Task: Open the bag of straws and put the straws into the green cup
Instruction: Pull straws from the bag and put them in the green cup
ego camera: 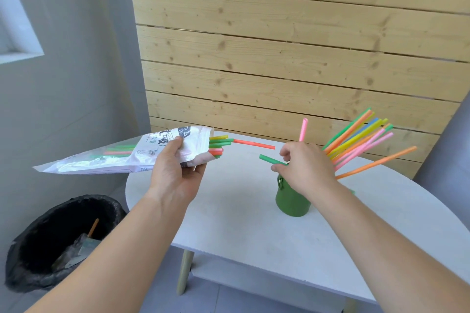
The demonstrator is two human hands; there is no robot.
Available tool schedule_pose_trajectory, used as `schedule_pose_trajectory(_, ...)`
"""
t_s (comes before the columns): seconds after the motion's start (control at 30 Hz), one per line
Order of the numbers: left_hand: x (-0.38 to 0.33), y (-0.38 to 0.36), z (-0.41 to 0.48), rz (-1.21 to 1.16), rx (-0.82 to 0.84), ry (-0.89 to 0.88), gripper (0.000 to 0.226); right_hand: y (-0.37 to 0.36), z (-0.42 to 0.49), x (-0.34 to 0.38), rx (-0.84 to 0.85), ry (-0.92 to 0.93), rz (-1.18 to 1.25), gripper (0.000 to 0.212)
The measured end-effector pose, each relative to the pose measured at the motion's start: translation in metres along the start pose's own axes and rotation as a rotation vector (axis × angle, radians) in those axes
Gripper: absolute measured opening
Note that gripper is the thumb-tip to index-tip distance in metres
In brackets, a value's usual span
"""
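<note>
The left hand (178, 168) grips the bag (101, 157) near its open mouth, thumb on top and fingers curled underneath, and holds it in the air over the left edge of the white table (229, 231). The bag lies almost level with its mouth pointing right, and its closed end sticks out to the left past the table. A bunch of straw ends (218, 146) pokes out of the mouth in yellow, green and orange. One red straw (254, 144) reaches farther right than the rest, its tip in the gap between the two hands, which are apart.

The right hand (305, 168) hangs just above the green cup (292, 203) and hides its rim. Its thumb and fingertips pinch a green straw (272, 160) that points left and slightly up. A pink straw (303, 129) rises on the far side of the knuckles. To the right of the hand a fan of straws (356, 140) spreads up and to the right in green, orange, yellow, blue and pink. Their lower ends are hidden behind the hand, so it cannot be told whether all of them sit in the cup. An orange straw (376, 162) leans lowest of the fan.

The cup stands upright on the table, right of its middle. On the floor to the near left sits a black-lined bin (63, 236) with scraps inside. On the far side of the table rises a pale plank wall (279, 46).
</note>
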State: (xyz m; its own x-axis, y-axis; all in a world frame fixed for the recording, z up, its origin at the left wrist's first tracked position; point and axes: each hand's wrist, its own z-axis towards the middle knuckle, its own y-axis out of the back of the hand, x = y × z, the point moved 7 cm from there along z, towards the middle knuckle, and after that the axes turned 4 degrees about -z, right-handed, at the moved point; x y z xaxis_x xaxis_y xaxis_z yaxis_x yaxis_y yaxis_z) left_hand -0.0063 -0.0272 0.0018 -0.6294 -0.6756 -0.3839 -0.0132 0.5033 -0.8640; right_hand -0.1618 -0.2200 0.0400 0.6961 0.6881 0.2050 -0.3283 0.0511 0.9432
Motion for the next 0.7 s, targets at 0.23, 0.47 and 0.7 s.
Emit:
schedule_pose_trajectory(0.23,-0.004,0.002,0.004,0.004,-0.004,-0.007,0.024,0.006,0.004,0.004,-0.010,0.001,0.197,0.022)
schedule_pose_trajectory(0.47,-0.002,-0.004,0.001,-0.024,0.026,-0.004,0.032,0.110,0.003,-0.017,-0.428,-0.023,0.618,0.024)
schedule_pose_trajectory(0.7,0.022,-0.010,-0.008,-0.007,0.030,0.035,0.020,0.106,-0.011,-0.033,-0.406,-0.031,0.486,0.052)
